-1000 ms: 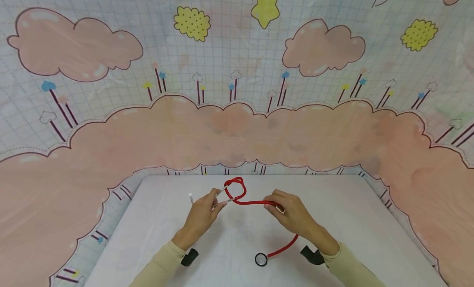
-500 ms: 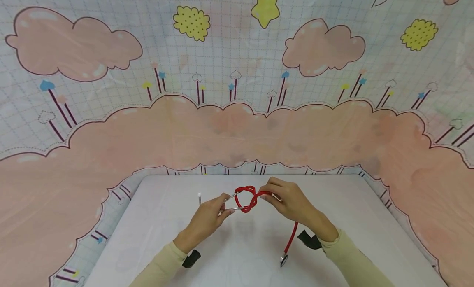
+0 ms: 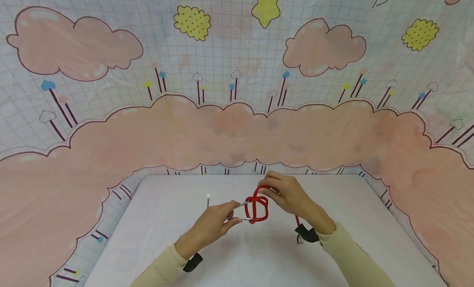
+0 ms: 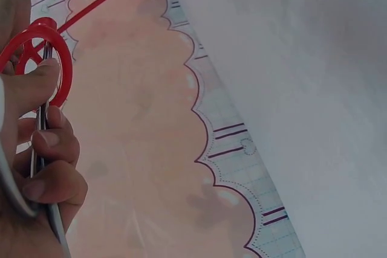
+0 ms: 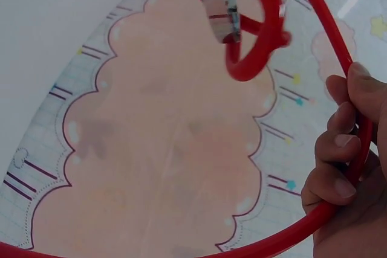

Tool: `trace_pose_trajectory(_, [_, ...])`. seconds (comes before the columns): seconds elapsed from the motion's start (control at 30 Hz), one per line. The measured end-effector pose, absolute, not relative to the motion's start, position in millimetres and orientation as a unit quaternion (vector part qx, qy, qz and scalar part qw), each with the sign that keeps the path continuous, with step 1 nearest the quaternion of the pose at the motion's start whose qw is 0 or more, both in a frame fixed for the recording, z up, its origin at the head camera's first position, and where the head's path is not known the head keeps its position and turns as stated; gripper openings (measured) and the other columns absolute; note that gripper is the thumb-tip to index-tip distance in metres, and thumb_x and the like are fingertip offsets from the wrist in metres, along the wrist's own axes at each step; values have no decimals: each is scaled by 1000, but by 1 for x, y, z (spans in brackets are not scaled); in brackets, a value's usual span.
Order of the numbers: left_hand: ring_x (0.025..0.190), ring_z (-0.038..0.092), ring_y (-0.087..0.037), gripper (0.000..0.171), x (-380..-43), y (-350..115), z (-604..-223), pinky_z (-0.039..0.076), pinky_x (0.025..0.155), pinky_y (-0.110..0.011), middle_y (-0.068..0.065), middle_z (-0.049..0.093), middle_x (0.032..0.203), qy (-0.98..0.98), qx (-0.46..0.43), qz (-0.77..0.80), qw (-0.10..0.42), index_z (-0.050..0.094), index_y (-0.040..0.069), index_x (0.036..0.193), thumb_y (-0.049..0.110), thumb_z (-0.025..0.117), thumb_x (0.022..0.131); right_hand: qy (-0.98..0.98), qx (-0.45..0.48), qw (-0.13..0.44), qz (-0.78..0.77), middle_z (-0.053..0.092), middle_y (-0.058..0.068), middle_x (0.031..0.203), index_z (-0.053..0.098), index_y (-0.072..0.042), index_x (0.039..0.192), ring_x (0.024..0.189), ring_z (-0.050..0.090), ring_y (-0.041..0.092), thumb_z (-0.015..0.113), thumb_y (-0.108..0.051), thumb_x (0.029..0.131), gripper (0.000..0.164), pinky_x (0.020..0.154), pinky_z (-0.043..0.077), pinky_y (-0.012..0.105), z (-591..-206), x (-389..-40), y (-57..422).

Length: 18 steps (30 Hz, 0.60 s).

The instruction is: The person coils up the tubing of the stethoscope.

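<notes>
Tubing [image 3: 254,209] is red, tabletop [image 3: 240,262] white — backdrop [image 3: 229,134] grid-lined, pink-clouded.

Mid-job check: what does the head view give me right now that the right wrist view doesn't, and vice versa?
Head view only: the white ear tip standing up beyond the left hand, both sleeves, left and right, and the partly hidden chest piece.

Right wrist view only: the palm side of the right hand, with the red tube running beneath its curled fingers and on to the lower left corner.

Both: the right hand, the red tube's loop, the metal arms meeting it, and the cloud-patterned cloth.
</notes>
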<state>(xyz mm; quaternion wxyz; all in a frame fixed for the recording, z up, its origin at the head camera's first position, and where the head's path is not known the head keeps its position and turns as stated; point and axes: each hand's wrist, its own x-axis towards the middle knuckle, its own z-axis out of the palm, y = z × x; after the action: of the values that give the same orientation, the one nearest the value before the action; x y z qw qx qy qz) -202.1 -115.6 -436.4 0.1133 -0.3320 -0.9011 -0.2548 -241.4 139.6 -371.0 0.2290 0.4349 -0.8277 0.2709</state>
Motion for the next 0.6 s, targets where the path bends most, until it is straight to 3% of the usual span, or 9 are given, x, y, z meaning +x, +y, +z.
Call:
trace_pose_trajectory(0.23, [73, 64, -5, 38, -198, -111, -433, 55, 70, -18, 2, 72, 93, -876, -381, -257, 149, 59, 11, 119, 26, 74, 87, -821, 435, 223, 295, 63, 0, 85, 72, -9, 98, 71, 56, 7, 75, -15, 85, 14, 63, 52, 18, -373, -248, 139])
trace_pose_trajectory(0.43, [75, 66, -5, 39, -194, -110, -429, 55, 73, -16, 1, 74, 100, -869, -397, -254, 153, 59, 12, 121, 28, 73, 88, -818, 435, 203, 317, 62, 0, 85, 71, -10, 99, 71, 51, 6, 66, -29, 91, 21, 62, 50, 18, -378, -255, 138])
trace_pose_trajectory(0.6, [81, 71, -8, 41, -190, -108, -426, 56, 77, -18, -1, 74, 110, -866, -404, -255, 147, 60, 12, 123, 27, 74, 88, -820, 427, 182, 334, 60, -2, 82, 70, -11, 98, 69, 48, 3, 71, -18, 89, 11, 60, 48, 18, -383, -260, 137])
